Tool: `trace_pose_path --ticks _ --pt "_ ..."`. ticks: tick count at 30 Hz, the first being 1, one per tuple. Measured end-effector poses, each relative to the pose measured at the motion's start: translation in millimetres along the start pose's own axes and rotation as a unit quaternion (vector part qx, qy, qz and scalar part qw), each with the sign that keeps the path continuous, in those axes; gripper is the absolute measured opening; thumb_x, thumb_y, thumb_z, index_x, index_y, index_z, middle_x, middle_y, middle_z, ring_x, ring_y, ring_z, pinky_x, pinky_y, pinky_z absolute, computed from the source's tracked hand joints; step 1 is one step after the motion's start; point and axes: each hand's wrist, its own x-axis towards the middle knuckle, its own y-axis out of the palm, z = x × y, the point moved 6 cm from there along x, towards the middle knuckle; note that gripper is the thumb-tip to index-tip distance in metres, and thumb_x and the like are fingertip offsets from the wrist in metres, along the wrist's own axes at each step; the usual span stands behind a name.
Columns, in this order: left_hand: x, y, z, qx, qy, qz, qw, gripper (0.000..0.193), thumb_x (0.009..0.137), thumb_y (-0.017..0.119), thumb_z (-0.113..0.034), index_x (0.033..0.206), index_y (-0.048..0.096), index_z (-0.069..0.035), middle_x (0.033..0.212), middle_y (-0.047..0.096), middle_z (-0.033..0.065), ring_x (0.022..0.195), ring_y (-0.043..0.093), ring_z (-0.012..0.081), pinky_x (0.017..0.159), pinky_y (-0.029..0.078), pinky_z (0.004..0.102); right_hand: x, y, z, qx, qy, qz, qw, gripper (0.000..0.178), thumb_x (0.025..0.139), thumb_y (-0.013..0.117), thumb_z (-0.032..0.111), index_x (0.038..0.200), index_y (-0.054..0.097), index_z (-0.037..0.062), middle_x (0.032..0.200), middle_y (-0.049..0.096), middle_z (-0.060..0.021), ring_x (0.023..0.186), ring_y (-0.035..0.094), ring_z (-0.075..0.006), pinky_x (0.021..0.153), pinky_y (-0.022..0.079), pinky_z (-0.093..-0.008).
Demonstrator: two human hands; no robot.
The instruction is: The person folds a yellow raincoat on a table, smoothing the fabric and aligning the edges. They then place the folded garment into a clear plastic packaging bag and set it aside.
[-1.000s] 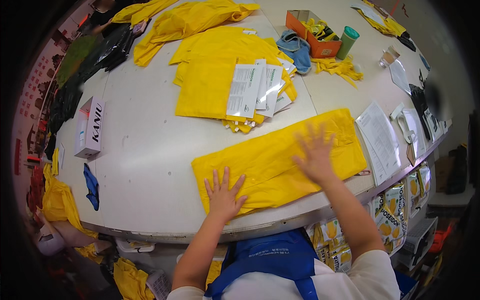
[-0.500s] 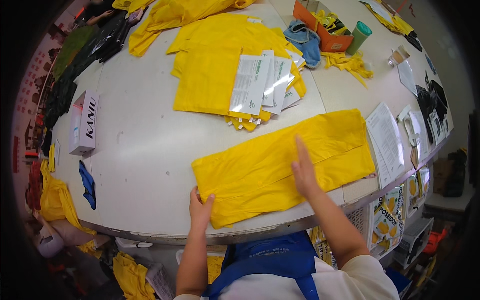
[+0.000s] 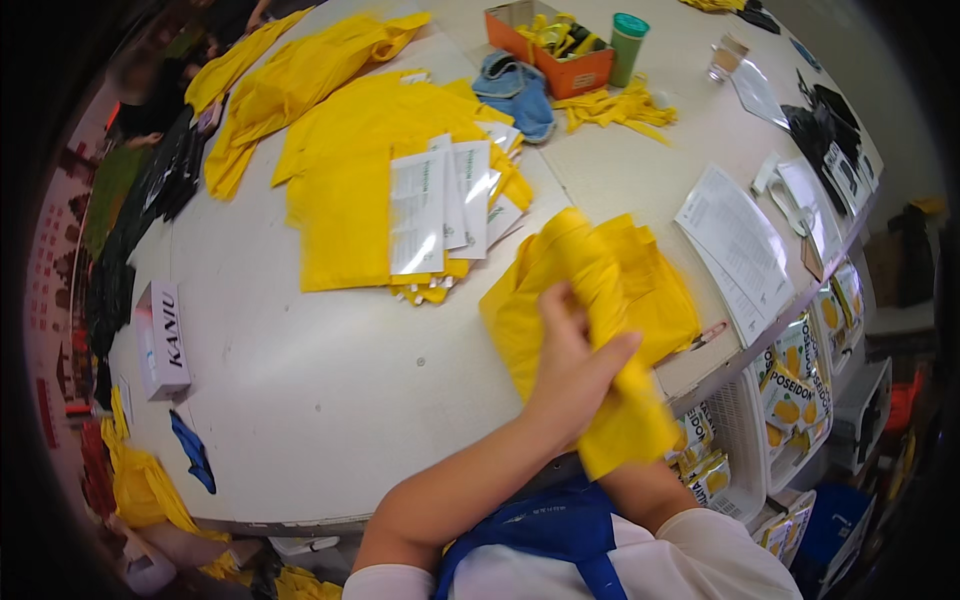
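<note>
A yellow garment (image 3: 520,300) lies partly on the table in front of me, its left part lifted and folded over toward the right. My left hand (image 3: 570,370) has crossed to the right and is closed on the raised edge, fingers and thumb around the fabric. The lifted flap hangs down past the table's front edge and looks blurred. My right hand is hidden behind that flap; only its forearm shows below. Just beyond, to the left, is a stack of folded yellow garments (image 3: 345,225) with white printed sheets (image 3: 417,215) on top.
Printed papers (image 3: 735,250) and a small thread snipper (image 3: 710,335) lie to the right. At the back are an orange box (image 3: 575,75), a green cup (image 3: 628,50) and blue denim cloth (image 3: 515,95). A white box (image 3: 165,345) stands left. Baskets of packages (image 3: 795,390) sit below the table edge.
My left hand has lifted the garment's left end and carried it over to the right. The right hand, which lay flat on top, has gone out of sight. The view has shifted rightward.
</note>
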Motion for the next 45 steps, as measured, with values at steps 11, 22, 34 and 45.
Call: trace_pose_path --ticks 11,22,34,45 --pt "-65.1 -82.7 87.8 0.630 0.151 0.014 0.761 0.081 0.068 0.071 -0.007 0.138 0.030 -0.008 0.143 0.013 0.0302 0.133 0.018 0.0480 0.108 0.026 0.0476 -10.7 0.1 -2.2 -0.114 -0.029 -0.021 0.993 0.048 0.092 0.047 0.031 0.133 0.043 0.0059 0.139 0.041 -0.0171 0.129 0.037 -0.0329 0.107 0.028 -0.0391" --pt "-63.4 -110.6 94.5 0.586 0.150 -0.108 0.789 0.073 0.073 0.057 0.012 0.139 0.040 -0.017 0.147 0.007 0.0265 0.135 0.020 0.0454 0.109 0.027 0.0411 -82.5 4.8 30.7 -0.433 0.048 0.342 0.833 0.044 0.092 0.049 0.037 0.128 0.052 0.0114 0.135 0.047 -0.0147 0.126 0.042 -0.0324 0.104 0.032 -0.0405" --pt "-68.7 -196.5 94.5 -0.100 0.021 -0.213 0.972 0.074 0.079 0.062 0.002 0.142 0.030 -0.020 0.140 0.035 0.0138 0.126 0.041 0.0306 0.106 0.032 0.0448 -7.1 -159.6 87.2 -0.588 0.015 -0.126 0.799 0.051 0.085 0.059 0.034 0.134 0.046 0.0225 0.145 0.028 -0.0193 0.133 0.023 -0.0415 0.109 0.020 -0.0516" --pt "-46.2 -101.1 198.8 -0.189 -0.191 -0.172 0.948 0.045 0.089 0.063 -0.020 0.128 0.043 -0.015 0.123 0.052 0.0049 0.114 0.049 0.0246 0.099 0.036 0.0481 70.8 -151.3 113.6 -0.661 0.211 0.183 0.697 0.085 0.062 0.079 0.048 0.125 0.044 0.0030 0.119 0.058 -0.0204 0.105 0.058 -0.0346 0.089 0.046 -0.0376"
